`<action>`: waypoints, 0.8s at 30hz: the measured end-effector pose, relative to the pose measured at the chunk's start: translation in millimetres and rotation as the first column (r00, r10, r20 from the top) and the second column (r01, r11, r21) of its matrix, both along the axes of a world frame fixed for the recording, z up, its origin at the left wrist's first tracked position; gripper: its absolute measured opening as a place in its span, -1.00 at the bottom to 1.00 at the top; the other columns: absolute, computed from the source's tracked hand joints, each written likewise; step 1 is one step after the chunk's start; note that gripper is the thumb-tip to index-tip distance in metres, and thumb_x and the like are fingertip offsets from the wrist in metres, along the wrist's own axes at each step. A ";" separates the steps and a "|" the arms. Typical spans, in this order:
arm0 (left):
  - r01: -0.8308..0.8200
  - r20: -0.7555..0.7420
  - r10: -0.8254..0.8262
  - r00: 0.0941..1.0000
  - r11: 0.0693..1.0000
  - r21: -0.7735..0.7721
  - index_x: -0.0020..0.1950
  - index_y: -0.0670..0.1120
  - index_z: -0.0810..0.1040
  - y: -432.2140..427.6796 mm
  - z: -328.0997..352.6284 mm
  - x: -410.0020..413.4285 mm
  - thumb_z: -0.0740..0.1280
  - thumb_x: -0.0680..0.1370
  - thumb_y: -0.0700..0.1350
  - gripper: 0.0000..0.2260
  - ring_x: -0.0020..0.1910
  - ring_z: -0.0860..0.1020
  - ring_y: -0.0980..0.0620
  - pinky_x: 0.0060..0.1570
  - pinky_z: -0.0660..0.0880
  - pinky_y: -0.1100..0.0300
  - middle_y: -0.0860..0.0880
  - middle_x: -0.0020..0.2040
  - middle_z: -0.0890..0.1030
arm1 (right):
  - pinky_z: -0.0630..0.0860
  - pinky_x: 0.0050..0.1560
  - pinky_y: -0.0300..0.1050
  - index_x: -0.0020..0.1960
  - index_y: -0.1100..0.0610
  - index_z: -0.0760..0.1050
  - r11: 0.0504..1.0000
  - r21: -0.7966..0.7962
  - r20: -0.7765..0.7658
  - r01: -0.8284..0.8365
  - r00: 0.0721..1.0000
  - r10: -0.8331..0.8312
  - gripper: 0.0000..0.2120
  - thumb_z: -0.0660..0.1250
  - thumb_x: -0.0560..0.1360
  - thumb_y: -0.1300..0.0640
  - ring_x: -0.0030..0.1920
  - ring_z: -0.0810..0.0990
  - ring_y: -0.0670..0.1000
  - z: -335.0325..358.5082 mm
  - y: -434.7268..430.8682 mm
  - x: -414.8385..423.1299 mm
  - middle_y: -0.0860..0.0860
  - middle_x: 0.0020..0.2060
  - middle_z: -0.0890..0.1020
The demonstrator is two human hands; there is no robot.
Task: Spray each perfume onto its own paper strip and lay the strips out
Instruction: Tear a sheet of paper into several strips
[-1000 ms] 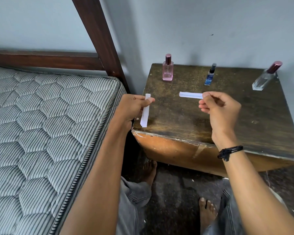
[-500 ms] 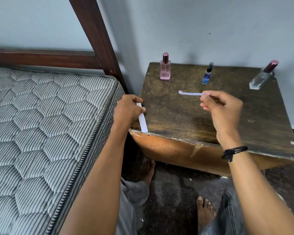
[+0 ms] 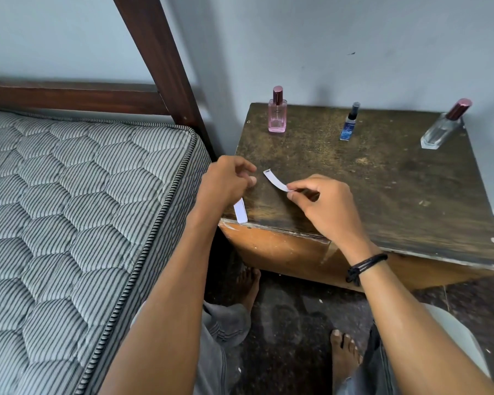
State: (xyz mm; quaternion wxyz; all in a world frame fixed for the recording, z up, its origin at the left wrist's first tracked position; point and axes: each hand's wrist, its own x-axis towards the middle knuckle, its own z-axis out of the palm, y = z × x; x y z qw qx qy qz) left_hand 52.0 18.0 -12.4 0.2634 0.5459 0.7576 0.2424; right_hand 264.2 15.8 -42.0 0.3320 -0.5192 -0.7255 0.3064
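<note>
One scuffed dark wooden table (image 3: 382, 181) bears three perfumes at its back: pink square bottle (image 3: 277, 116), clear maroon-capped bottle (image 3: 441, 131), slim blue bottle (image 3: 349, 125). Left hand (image 3: 226, 182) pinches a white paper strip (image 3: 240, 213) at the front-left corner; right hand (image 3: 322, 203) pinches a second strip (image 3: 275, 181) by its end. Likely feather-light and floppy; grip the ends.

Left hand (image 3: 226, 185) curled, perhaps pinching; right hand (image 3: 322, 205) pinches.

The counter (image 3: 382, 181) is worn, scuffed, matt wood. The near strip (image 3: 240, 211) and far strip (image 3: 275, 181) are matt white paper. The pink bottle (image 3: 277, 118) is glossy glass, the mattress (image 3: 69, 209) quilted cloth.
</note>
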 end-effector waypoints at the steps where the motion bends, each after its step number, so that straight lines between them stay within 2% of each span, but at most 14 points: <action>1: 0.028 -0.015 -0.028 0.999 1.000 -0.005 0.11 0.02 0.69 -0.1 -0.9 3.0 0.48 0.51 -0.13 -0.81 -0.10 0.58 0.17 0.12 0.50 0.15 0.17 -0.20 0.61 | 0.51 -0.08 -0.26 0.07 -0.01 0.73 1.000 -0.004 0.016 -0.014 1.000 0.015 -0.85 0.51 0.52 0.12 -0.15 0.61 -0.22 -0.6 -0.5 -0.1 -0.23 -0.15 0.64; 4: 0.115 -0.059 -0.117 0.991 0.993 -0.027 0.24 0.03 0.64 -0.8 -2.7 10.9 0.46 0.52 -0.13 -0.71 0.09 0.61 0.08 0.20 0.52 0.10 0.09 0.00 0.65 | 0.53 -0.09 -0.20 0.08 -0.01 0.73 0.998 -0.016 0.066 -0.060 0.996 0.061 -0.85 0.50 0.52 0.11 -0.16 0.61 -0.21 -0.7 -3.2 -0.2 -0.21 -0.14 0.63; 8: 0.190 -0.123 -0.189 0.974 0.982 -0.007 0.30 -0.01 0.62 -2.1 -7.3 16.1 0.47 0.53 -0.13 -0.67 0.11 0.58 0.05 0.23 0.50 0.08 0.00 0.17 0.59 | 0.53 -0.15 -0.17 0.09 -0.02 0.72 0.993 -0.018 0.168 -0.113 0.979 0.114 -0.84 0.45 0.54 0.15 -0.20 0.59 -0.14 1.5 -6.1 -0.9 -0.18 -0.11 0.62; 11: 0.187 -0.166 -0.183 0.969 0.982 0.005 0.28 -0.01 0.63 -1.8 -9.5 17.1 0.47 0.53 -0.11 -0.68 0.11 0.59 0.00 0.20 0.51 0.06 -0.01 0.16 0.59 | 0.54 -0.17 -0.08 0.11 0.00 0.71 0.989 -0.019 0.222 -0.149 0.964 0.150 -0.79 0.39 0.55 0.21 -0.22 0.57 -0.10 1.4 -7.2 -1.1 -0.17 -0.09 0.58; 15: 0.160 -0.163 -0.155 0.974 0.987 0.019 0.26 0.02 0.63 -0.4 -11.7 16.5 0.47 0.52 -0.09 -0.69 0.07 0.58 0.03 0.17 0.52 0.05 0.06 0.09 0.59 | 0.48 -0.22 -0.13 0.10 0.02 0.72 0.986 -0.028 0.242 -0.165 0.956 0.167 -0.75 0.36 0.54 0.27 -0.23 0.53 -0.12 -0.6 -6.5 1.5 -0.14 -0.13 0.55; 20: 0.092 -0.101 -0.092 0.991 0.996 -0.003 0.23 0.09 0.63 3.5 -13.1 13.0 0.48 0.50 -0.08 -0.70 0.06 0.61 0.07 0.16 0.53 0.06 0.18 -0.05 0.60 | 0.45 -0.20 -0.15 0.04 -0.01 0.72 0.989 -0.035 0.188 -0.143 0.971 0.147 -0.73 0.37 0.52 0.30 -0.20 0.53 -0.14 0.9 -4.2 4.2 -0.13 -0.15 0.55; 24: 0.061 -0.053 -0.060 0.997 0.998 0.008 0.19 0.09 0.64 6.5 -13.4 6.8 0.48 0.51 -0.08 -0.74 0.02 0.63 0.10 0.15 0.57 0.04 0.16 -0.06 0.65 | 0.45 -0.19 -0.20 -0.01 0.00 0.73 0.993 -0.037 0.125 -0.110 0.986 0.114 -0.73 0.37 0.51 0.32 -0.22 0.53 -0.13 1.2 -4.1 7.4 -0.13 -0.16 0.56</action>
